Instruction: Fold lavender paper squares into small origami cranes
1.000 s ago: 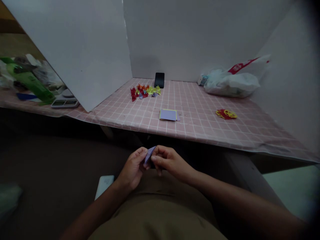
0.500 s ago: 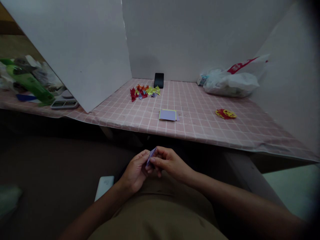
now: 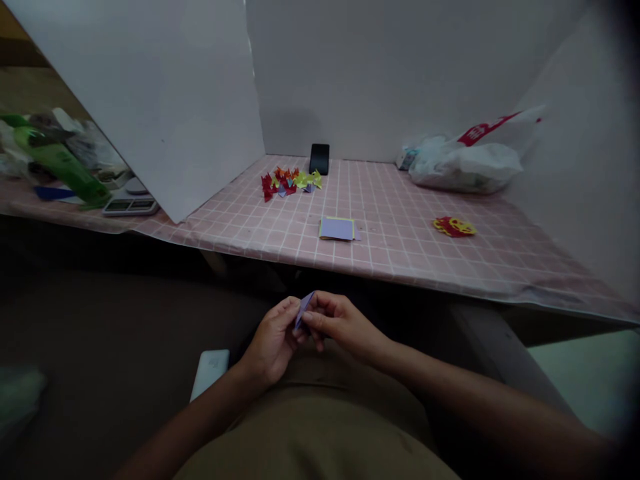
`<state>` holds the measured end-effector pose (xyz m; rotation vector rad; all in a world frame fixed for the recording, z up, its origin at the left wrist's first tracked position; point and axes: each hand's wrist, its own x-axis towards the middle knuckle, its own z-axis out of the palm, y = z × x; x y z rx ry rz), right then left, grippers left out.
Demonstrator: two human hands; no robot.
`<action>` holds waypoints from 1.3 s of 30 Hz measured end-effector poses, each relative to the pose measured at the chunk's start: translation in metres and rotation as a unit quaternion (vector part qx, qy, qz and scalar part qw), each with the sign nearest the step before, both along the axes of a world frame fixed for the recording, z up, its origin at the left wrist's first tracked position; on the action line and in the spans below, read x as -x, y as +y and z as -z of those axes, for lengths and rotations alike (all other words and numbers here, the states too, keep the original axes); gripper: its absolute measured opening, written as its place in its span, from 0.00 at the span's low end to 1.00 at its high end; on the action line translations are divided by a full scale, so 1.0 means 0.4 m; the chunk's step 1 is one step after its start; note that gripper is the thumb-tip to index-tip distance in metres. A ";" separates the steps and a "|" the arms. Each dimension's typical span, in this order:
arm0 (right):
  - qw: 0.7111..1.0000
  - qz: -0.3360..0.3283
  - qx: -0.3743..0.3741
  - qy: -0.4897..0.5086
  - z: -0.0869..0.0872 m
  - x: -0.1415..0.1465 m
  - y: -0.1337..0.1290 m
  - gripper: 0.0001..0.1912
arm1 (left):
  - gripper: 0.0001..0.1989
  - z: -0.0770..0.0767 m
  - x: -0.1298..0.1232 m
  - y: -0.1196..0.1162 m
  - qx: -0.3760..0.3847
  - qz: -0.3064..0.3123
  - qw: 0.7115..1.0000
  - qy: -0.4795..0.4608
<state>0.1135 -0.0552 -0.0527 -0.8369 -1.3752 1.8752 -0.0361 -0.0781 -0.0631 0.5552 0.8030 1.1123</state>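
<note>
Held item: 1 small folded piece of purple paper (image 3: 303,309), pinched from both sides below the near edge of the table (image 3: 400,260), above the person's lap. Left hand (image 3: 273,340): grip closed on the paper's left side, thumb on top. Right hand (image 3: 340,323): grip closed on the paper's right side, fingertips meeting the left hand's.

On the table, pink checked cover:
- 1 stack of square paper sheets (image 3: 338,229), purple on top with a yellow edge showing, near the middle of the near edge.
- 1 cluster of small folded paper figures (image 3: 289,181), red, orange, yellow and purple, toward the far edge.
- 1 black phone (image 3: 319,159), upright against the back panel, just behind the cluster.
- 1 red and yellow paper piece (image 3: 454,227), toward the right edge.
- 1 white plastic bag (image 3: 465,165), far right corner.
- 1 digital scale (image 3: 129,204), left end, beyond the white divider board (image 3: 150,100).

Beside the left forearm: 1 white flat object (image 3: 210,372), kind unclear.
</note>
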 end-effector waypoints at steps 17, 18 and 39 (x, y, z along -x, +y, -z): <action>0.988 0.062 -0.124 -0.068 -0.032 -0.021 0.004 0.05 | 0.12 -0.042 0.055 0.001 -0.149 -0.012 0.939 0.310; 0.989 0.065 -0.112 -0.066 -0.035 -0.021 0.004 0.06 | 0.11 -0.045 0.057 0.001 -0.146 -0.009 0.941 0.304; 0.813 0.074 -0.528 -0.232 -0.033 -0.029 -0.013 0.05 | 0.10 -0.069 0.071 -0.007 -0.132 0.032 0.952 0.276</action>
